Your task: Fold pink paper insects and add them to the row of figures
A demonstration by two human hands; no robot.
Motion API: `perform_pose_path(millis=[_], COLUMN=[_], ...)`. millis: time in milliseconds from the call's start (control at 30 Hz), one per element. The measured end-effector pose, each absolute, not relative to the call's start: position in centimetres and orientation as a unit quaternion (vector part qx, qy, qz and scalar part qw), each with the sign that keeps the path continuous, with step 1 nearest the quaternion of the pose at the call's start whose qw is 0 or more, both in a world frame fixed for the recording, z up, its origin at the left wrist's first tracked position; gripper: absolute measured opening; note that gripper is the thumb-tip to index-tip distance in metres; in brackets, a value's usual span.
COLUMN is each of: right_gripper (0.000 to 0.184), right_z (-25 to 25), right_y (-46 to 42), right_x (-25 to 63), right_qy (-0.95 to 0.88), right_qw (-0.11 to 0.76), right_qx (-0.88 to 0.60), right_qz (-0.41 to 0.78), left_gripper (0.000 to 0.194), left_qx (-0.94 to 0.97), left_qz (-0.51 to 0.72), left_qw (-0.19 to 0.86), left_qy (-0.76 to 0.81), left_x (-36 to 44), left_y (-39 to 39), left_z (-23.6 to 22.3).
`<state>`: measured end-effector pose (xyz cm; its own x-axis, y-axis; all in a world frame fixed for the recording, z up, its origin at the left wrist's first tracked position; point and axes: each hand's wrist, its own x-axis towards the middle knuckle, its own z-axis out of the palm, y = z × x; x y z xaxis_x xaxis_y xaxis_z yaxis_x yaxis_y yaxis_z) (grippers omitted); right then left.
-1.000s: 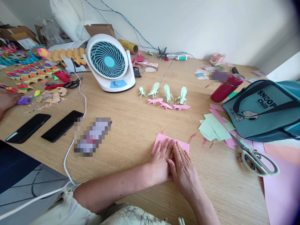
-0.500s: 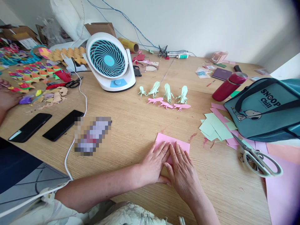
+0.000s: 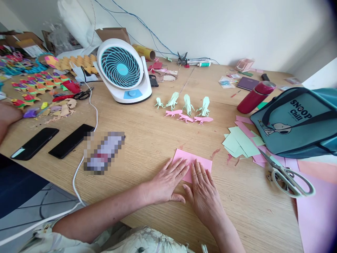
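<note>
A pink sheet of paper [image 3: 194, 154] lies flat on the wooden table, partly covered by my fingers. My left hand [image 3: 165, 184] rests its outstretched fingers on the paper's left part, thumb pointing right. On the sheet's middle and right part, my right hand [image 3: 204, 191] presses with straight fingers. The two hands are slightly apart, and pink paper shows between them. Beyond them stand several folded light-green paper figures [image 3: 187, 104], with a row of pink folded figures [image 3: 185, 117] in front.
Green paper pieces [image 3: 240, 142] and large scissors [image 3: 286, 175] lie to the right, beside a teal bag [image 3: 297, 123] and red flask [image 3: 256, 97]. A fan [image 3: 122, 70] stands at the back left. Phones [image 3: 71, 140] and a white cable lie left; another person's hand [image 3: 9, 114] is at the far left.
My left hand has slid left and my right hand has moved slightly, so the gap between them has widened. More of the pink paper shows.
</note>
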<state>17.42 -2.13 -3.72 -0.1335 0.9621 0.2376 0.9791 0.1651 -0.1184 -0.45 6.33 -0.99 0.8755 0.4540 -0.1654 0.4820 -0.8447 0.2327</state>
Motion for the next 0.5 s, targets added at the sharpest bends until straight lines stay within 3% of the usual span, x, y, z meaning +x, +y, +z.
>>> perform_pose_path(millis=[267,500], right_gripper=[0.066,0.074], right_z=[-2.5,-1.3], right_y=[-1.6,-2.3], right_x=[15.9,12.7], right_qy=[-0.732,-0.736], right_qw=[0.126,0.193], right_qx=[-0.670,-0.648], right_qz=[-0.008,0.019], left_gripper=[0.108,0.090], left_qx=[0.957,0.955], left_qz=[-0.046,-0.064], left_qw=[0.140,0.145], left_qy=[0.251,0.250], left_x=[-1.2,-0.9], left_y=[6.6,6.5], left_z=[-0.9,-1.6])
